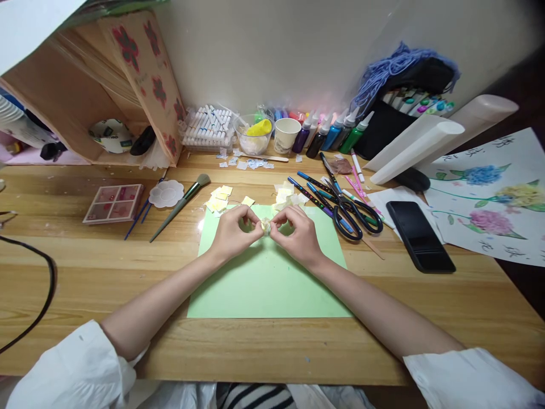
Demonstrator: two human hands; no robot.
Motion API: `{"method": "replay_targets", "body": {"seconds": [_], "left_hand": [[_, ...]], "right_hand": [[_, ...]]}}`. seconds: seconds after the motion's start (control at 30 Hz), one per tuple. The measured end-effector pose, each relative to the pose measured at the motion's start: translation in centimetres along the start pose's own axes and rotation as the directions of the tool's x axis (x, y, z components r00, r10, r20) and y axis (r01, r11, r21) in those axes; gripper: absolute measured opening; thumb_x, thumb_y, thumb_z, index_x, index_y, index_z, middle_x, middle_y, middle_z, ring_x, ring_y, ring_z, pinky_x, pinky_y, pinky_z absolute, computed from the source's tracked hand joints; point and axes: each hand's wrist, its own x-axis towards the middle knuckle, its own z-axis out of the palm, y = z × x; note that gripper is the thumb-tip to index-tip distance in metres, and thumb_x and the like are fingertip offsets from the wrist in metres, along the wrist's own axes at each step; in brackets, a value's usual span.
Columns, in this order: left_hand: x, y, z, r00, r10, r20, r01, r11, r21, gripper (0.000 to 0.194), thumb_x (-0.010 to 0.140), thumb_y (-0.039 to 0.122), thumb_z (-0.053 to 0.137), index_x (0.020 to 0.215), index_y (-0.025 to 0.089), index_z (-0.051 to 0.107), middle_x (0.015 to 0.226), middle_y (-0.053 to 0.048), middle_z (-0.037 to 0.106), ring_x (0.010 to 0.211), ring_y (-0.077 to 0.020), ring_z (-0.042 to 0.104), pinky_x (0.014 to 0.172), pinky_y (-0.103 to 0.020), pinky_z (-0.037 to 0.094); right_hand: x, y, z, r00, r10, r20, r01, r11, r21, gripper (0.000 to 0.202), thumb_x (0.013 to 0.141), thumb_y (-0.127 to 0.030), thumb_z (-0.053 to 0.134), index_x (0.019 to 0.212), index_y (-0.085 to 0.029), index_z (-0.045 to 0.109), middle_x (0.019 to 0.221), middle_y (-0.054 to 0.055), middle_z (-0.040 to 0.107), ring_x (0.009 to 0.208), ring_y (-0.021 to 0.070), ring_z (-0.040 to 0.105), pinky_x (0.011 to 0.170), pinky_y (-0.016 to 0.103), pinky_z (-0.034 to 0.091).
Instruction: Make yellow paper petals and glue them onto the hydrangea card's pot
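Above a light green sheet (264,278), a small crumpled pale yellow piece (266,226) is pinched between both hands. My left hand (237,232) grips its left side with thumb and index finger. On its right side, the thumb and index finger of my right hand (297,234) are closed. Small yellow paper squares (219,199) lie behind my left hand, and a pale yellow pile (285,196) lies just behind my right hand. The piece's exact shape is mostly covered by fingertips.
Black-handled scissors (347,207) and pens lie right of the sheet, with a black phone (420,236) farther right. A brush (181,207) and pink palette (114,203) lie left. Paint bottles (330,136), a paper cup (286,136) and a marker box (208,129) line the back.
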Motion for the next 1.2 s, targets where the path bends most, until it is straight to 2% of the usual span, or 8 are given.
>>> {"method": "replay_targets", "body": {"seconds": [0.2,0.43,0.67,1.0,1.2], "left_hand": [[0.0,0.1,-0.2,1.0,-0.016,0.009,0.016,1.0,-0.003,0.009,0.071,0.018,0.056,0.063,0.018,0.052,0.063,0.002,0.055,0.06,-0.0106,0.047,0.058,-0.024,0.038],[-0.1,0.3,-0.3,0.997,-0.024,0.07,0.023,1.0,0.015,0.011,0.076,0.028,0.056,0.072,0.018,0.054,0.071,0.0,0.058,0.065,-0.0119,0.05,0.061,-0.025,0.04],[-0.1,0.2,-0.1,0.996,0.002,0.085,-0.005,0.999,0.037,0.009,0.074,0.02,0.055,0.066,0.017,0.053,0.065,0.001,0.058,0.062,-0.0117,0.05,0.06,-0.024,0.039],[0.1,-0.4,-0.2,0.996,-0.088,-0.019,0.087,0.995,-0.04,0.011,0.079,0.024,0.053,0.07,0.017,0.053,0.07,0.001,0.057,0.065,-0.0116,0.05,0.063,-0.025,0.04],[0.1,-0.9,-0.3,0.99,-0.129,-0.05,0.125,0.989,-0.075,0.014,0.08,0.029,0.054,0.072,0.018,0.055,0.07,0.001,0.058,0.064,-0.0114,0.052,0.063,-0.024,0.041]], "right_hand": [[0.0,0.0,0.0,1.0,-0.017,-0.017,0.017,1.0,-0.007,0.015,0.073,-0.012,0.058,0.067,-0.021,0.048,0.064,-0.002,0.052,0.065,0.015,0.049,0.065,0.029,0.04],[-0.1,-0.1,0.0,0.998,-0.047,0.032,0.049,0.998,-0.038,0.014,0.075,-0.013,0.056,0.067,-0.022,0.048,0.064,-0.002,0.052,0.066,0.0161,0.05,0.067,0.031,0.04],[-0.1,-0.3,0.0,0.997,-0.07,0.037,0.072,0.996,-0.058,0.014,0.075,-0.013,0.056,0.067,-0.022,0.048,0.064,-0.001,0.051,0.067,0.0166,0.049,0.065,0.031,0.04],[-0.1,0.0,-0.1,0.994,0.061,-0.087,-0.063,0.998,-0.01,0.011,0.075,-0.014,0.056,0.07,-0.021,0.05,0.067,-0.001,0.054,0.069,0.017,0.05,0.067,0.032,0.04],[0.0,0.4,-0.1,0.972,0.17,-0.159,-0.167,0.985,0.03,0.009,0.076,-0.015,0.054,0.071,-0.021,0.049,0.069,-0.001,0.054,0.068,0.0163,0.05,0.064,0.03,0.04]]}}
